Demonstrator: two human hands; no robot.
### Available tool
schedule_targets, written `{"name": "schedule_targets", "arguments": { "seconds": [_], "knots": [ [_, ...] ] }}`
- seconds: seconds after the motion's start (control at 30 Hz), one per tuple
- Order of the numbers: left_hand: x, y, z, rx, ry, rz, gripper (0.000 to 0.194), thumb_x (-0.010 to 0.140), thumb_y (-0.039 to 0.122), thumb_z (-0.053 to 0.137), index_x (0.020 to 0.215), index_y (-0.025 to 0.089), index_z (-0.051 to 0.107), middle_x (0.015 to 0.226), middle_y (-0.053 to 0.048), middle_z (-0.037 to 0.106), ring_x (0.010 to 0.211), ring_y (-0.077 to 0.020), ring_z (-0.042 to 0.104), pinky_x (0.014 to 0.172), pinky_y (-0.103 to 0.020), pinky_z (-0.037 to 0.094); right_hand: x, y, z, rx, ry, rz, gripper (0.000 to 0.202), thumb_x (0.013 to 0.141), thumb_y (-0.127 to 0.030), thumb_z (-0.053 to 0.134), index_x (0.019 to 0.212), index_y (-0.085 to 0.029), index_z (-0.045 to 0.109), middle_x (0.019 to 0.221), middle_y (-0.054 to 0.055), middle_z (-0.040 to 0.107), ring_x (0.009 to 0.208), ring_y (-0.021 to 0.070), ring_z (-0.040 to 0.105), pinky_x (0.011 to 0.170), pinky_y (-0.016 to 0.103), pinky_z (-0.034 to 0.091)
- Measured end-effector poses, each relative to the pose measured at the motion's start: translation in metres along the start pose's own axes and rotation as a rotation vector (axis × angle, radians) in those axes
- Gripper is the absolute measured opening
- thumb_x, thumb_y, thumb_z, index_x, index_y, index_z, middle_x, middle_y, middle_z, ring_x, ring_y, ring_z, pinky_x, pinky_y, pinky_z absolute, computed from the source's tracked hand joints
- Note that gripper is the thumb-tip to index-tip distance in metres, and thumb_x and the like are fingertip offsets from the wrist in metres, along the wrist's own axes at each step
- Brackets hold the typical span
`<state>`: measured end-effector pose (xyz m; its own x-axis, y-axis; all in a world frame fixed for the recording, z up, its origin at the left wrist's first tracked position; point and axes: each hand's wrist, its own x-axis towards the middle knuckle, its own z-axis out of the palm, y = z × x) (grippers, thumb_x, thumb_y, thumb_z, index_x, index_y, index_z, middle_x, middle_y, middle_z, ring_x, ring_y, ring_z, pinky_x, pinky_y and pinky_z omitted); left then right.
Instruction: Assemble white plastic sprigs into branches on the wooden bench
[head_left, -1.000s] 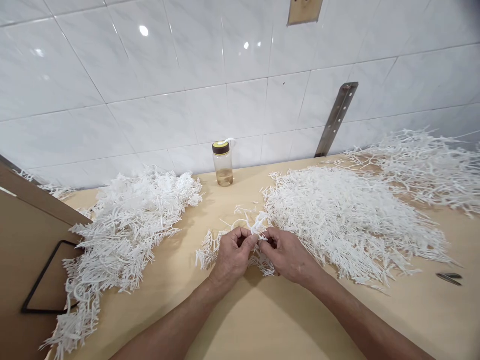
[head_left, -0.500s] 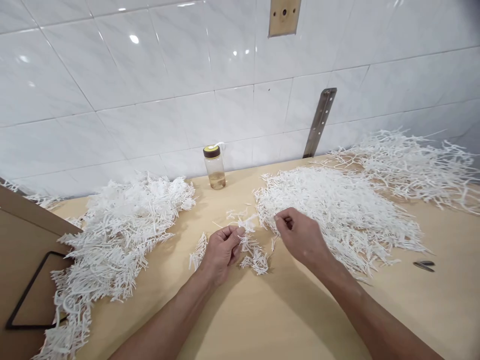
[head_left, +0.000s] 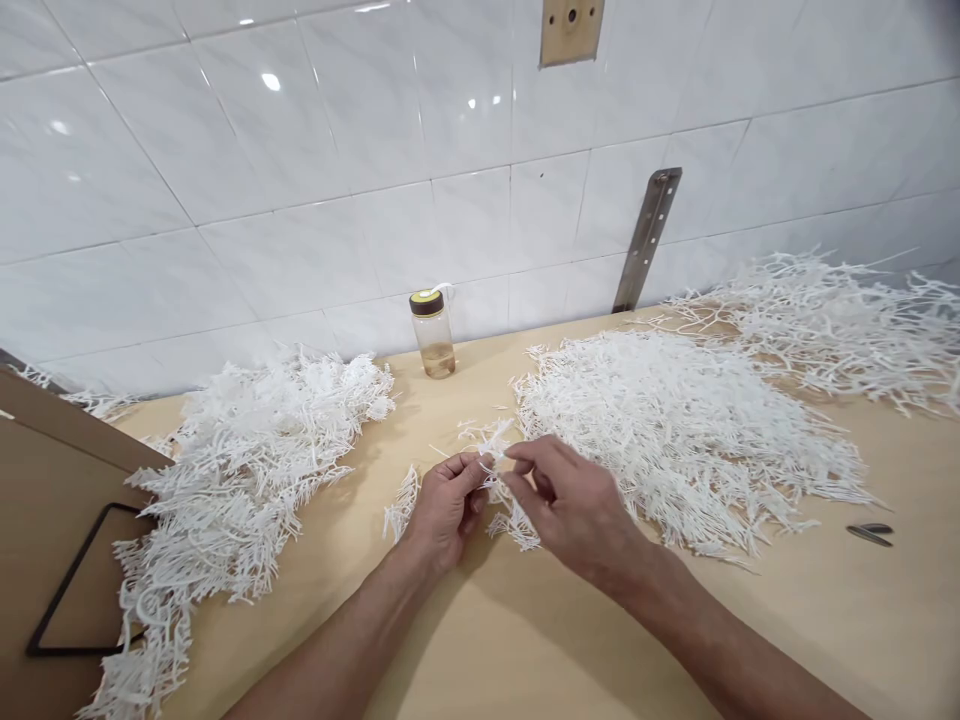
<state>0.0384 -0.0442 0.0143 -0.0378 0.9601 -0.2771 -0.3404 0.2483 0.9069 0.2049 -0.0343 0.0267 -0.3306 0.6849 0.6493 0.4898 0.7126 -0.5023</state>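
Note:
Between the thumb and fingers of my left hand [head_left: 448, 505] is pinched a white branching plastic sprig [head_left: 491, 450], held just above the table. My right hand [head_left: 566, 495] is close beside it, thumb and forefinger slightly apart at the sprig's right side; whether they touch it is hard to see. Under and around my hands lie loose white sprigs [head_left: 403, 503], partly hidden by the fingers. To the right spreads a flat heap of thin white pieces [head_left: 675, 430].
A tall heap of white sprigs [head_left: 255, 460] covers the left side, by a brown box [head_left: 67, 490] with a black handle. A bottle [head_left: 437, 350] stands near the wall. Longer white branches [head_left: 840, 320] lie back right; small metal snips [head_left: 870, 533] sit at right. A metal bracket [head_left: 649, 240] leans behind.
My right hand has moved left from the edge of the right heap to the sprig, and its fingers have parted. My left hand keeps its pinch. The view has shifted slightly.

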Motion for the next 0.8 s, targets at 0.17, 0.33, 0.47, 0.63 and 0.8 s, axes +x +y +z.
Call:
{"name": "schedule_targets", "arguments": {
  "seconds": [0.17,0.33,0.47,0.63,0.8],
  "knots": [
    [0.002,-0.001,-0.001,-0.087,-0.031,-0.007,0.034,0.066,0.038,0.084,0.073,0.015,0.060,0.054,0.006,0.049,0.042,-0.0036,0.035,0.034,-0.015,0.020,-0.005,-0.004,0.016,-0.041,-0.090,-0.014,0.019,0.098,-0.021,0.051,0.113,-0.019,0.062,0.094,0.007,0.064,0.077,0.0166,0.065,0.065,0.028,0.052],
    [0.005,-0.003,-0.004,-0.150,-0.074,-0.023,0.030,0.067,0.033,0.082,0.071,0.015,0.059,0.053,0.006,0.048,0.040,-0.0031,0.034,0.034,-0.016,0.021,-0.005,-0.004,0.019,-0.045,-0.066,-0.065,0.018,0.097,-0.018,0.051,0.113,-0.018,0.060,0.097,0.008,0.062,0.081,0.0177,0.064,0.067,0.029,0.052],
    [0.005,-0.003,-0.004,-0.130,-0.104,-0.024,0.032,0.070,0.037,0.080,0.068,0.015,0.057,0.051,0.006,0.046,0.039,-0.0028,0.032,0.034,-0.016,0.020,-0.005,-0.008,0.022,-0.111,-0.043,-0.091,0.014,0.098,-0.016,0.047,0.098,-0.016,0.061,0.091,0.008,0.061,0.074,0.0166,0.063,0.062,0.027,0.051],
    [0.003,-0.001,-0.002,-0.110,-0.093,-0.038,0.025,0.066,0.030,0.079,0.067,0.015,0.059,0.048,0.007,0.045,0.038,-0.0026,0.030,0.034,-0.015,0.019,-0.004,-0.011,0.020,-0.152,-0.077,-0.099,0.025,0.096,-0.013,0.045,0.112,-0.018,0.063,0.090,0.008,0.059,0.075,0.0163,0.062,0.060,0.025,0.050],
    [0.003,0.002,-0.001,-0.094,-0.064,-0.045,0.026,0.061,0.031,0.079,0.067,0.014,0.061,0.048,0.007,0.046,0.037,-0.0022,0.029,0.033,-0.016,0.018,-0.004,-0.012,0.018,-0.204,-0.119,-0.094,0.030,0.095,-0.013,0.044,0.117,-0.020,0.063,0.090,0.008,0.059,0.075,0.0163,0.061,0.059,0.024,0.049]
  ]
}}
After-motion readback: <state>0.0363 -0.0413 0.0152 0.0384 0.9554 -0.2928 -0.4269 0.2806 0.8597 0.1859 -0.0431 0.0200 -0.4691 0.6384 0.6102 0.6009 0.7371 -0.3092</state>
